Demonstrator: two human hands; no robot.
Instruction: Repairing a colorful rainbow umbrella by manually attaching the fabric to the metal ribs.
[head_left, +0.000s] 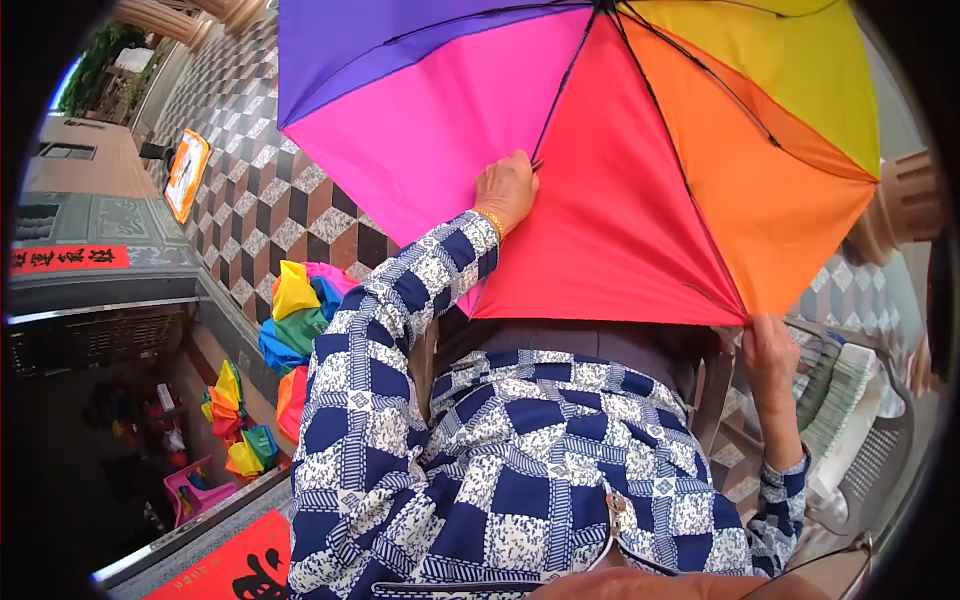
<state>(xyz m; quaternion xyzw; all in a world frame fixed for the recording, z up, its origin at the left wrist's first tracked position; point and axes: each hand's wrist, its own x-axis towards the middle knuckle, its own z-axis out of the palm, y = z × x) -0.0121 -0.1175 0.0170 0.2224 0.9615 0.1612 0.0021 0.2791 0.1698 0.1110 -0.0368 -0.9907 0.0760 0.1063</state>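
An open rainbow-coloured umbrella spreads over my lap, its inner side with the dark ribs facing me. Purple, pink, red, orange and yellow panels show; the rest is cut off by the upper edge of the view. My left hand is closed on a thin black rib where the pink and red panels meet. At the canopy's near right corner, between red and orange, my right hand pinches the hem at a rib's tip. The fingertips of both hands are partly hidden.
Folded multicoloured cloth umbrellas lie to my left, with more bright bundles beside a pink plastic stool. A grey plastic chair holding striped cloth stands on my right. Patterned tiles cover the floor.
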